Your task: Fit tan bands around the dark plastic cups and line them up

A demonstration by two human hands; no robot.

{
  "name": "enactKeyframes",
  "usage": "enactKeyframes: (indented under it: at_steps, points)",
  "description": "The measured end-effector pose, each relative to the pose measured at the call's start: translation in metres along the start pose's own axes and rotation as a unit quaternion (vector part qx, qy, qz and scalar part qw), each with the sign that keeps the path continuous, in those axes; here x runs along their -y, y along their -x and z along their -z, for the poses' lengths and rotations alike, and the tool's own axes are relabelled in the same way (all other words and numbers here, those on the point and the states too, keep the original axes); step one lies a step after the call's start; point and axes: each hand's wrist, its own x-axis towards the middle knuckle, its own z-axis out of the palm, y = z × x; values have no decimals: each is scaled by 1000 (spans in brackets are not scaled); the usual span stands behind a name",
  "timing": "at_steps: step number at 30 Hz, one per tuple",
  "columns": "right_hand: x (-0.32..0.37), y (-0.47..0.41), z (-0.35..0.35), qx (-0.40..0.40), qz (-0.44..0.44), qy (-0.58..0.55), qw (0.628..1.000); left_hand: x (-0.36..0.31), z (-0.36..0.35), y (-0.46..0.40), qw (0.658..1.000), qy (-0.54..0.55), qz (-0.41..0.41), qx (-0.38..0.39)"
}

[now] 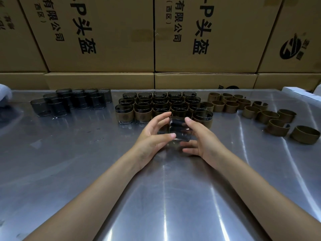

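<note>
Holding one bare dark cup (177, 130) tipped on its side above the middle of the table (69, 171), the left hand (152, 136) grips it with thumb and fingers curled round the wall, while the right hand (199, 141) cradles its other side, fingers curved against it. No band is on it yet. Judging from this, the next need is a tan band from the loose bands (251, 110) toward the right edge; slide it on squarely, then set the cup in the front row of banded cups (142, 112), rims level.
</note>
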Motion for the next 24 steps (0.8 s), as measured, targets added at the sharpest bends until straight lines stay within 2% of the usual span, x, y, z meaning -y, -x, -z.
enactKeyframes:
  at_steps: [6, 10, 13, 16, 18, 22, 24]
  points:
    - [-3, 1, 12, 59, 79, -122, 988, 0, -14, -2, 993, -95, 22, -61]
    - [-6, 1, 10, 62, 102, -89, 989, 2, -18, -4, 989, -112, 24, -96]
    - [-4, 3, 6, 45, 93, -73, 992, 4, -12, -4, 994, -83, 12, -74]
    - [-4, 4, -3, 17, 74, 19, 997, 6, -6, -2, 997, -62, 0, -37]
    - [-6, 4, -9, -9, 74, 61, 995, 6, -5, -2, 998, -52, -6, -39]
    - [-8, 7, -8, -30, 110, 23, 993, 5, -6, -3, 998, -29, -6, -59]
    - [-10, 10, -7, -34, 143, 39, 988, 5, -9, -3, 997, -33, -3, -72]
